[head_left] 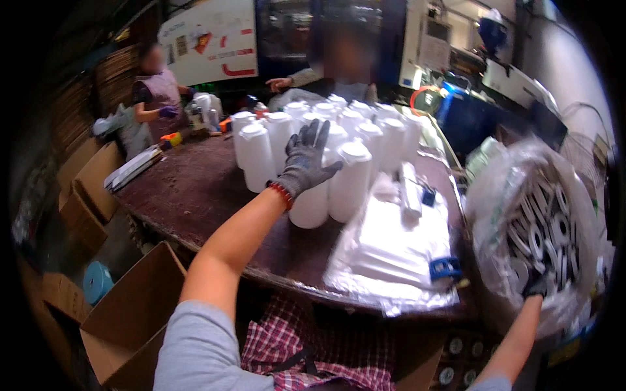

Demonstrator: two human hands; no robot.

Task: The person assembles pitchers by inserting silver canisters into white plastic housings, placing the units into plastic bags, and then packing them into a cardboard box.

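My left hand (305,159), in a grey knit glove with a red cuff, reaches over a cluster of tall white plastic bottles (349,140) standing on a round dark table (189,189). Its fingers are spread and rest against the nearest bottle (312,202). My right hand (536,285), in a dark glove, is down at the right inside or against a large clear plastic bag (528,228) full of round white and grey caps. What it grips is hidden by the bag.
A stack of clear plastic bags (391,251) with a blue tape dispenser (445,267) lies on the table's near side. Open cardboard boxes (127,313) stand on the floor at left. Two other people work across the table.
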